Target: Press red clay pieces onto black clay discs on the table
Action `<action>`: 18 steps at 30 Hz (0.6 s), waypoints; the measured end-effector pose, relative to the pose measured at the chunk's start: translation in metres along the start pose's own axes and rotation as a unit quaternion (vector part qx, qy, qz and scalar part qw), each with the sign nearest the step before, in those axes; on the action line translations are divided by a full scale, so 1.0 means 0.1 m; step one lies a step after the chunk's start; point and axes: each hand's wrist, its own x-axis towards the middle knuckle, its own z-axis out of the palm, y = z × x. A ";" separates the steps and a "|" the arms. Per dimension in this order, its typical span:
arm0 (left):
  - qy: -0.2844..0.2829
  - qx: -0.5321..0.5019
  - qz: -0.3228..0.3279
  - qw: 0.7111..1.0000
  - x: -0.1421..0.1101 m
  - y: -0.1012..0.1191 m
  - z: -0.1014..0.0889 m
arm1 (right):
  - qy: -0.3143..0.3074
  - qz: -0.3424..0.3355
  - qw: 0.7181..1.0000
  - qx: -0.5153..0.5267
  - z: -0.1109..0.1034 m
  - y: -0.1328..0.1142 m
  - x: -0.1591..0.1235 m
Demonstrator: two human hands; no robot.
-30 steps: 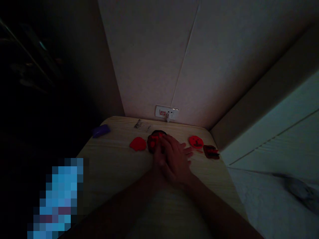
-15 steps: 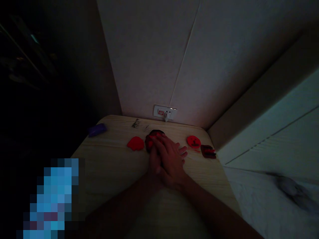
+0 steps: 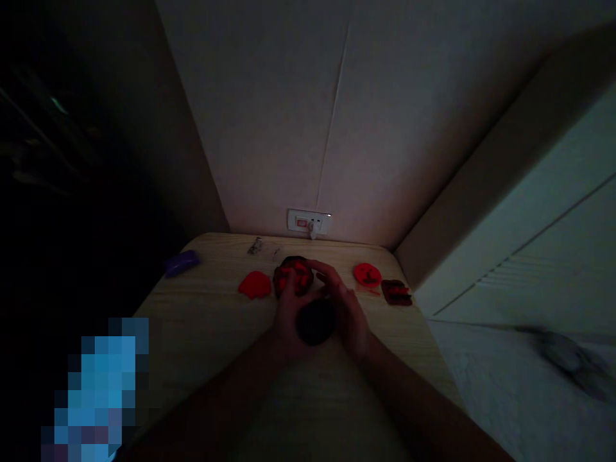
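Note:
A flattened black disc, which looks like modelling clay, rests on the palm of my left hand, with the thumb raised beside it. My right hand is at the disc's right edge, palm turned inward and fingers stretched out; whether it touches the disc I cannot tell. Just beyond my hands lies a round dark piece with red patches, partly covered by my left thumb. To its left is a flat red piece. On the right sit a red disc with dark marks and a dark piece with red strips.
A purple packet lies at the left edge of the wooden table. Dark smudges mark the tabletop near the back. Behind it, a wall socket holds a plug. A pale panel stands on the right. The light is dim.
My hands were pressed together, one over the other; now they have come apart and turned, and the black disc shows between them. The view has shifted slightly.

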 end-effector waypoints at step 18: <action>0.091 0.078 0.113 0.986 -0.04 0.21 0.28 | 0.045 0.110 0.992 -0.031 -0.45 -0.16 0.10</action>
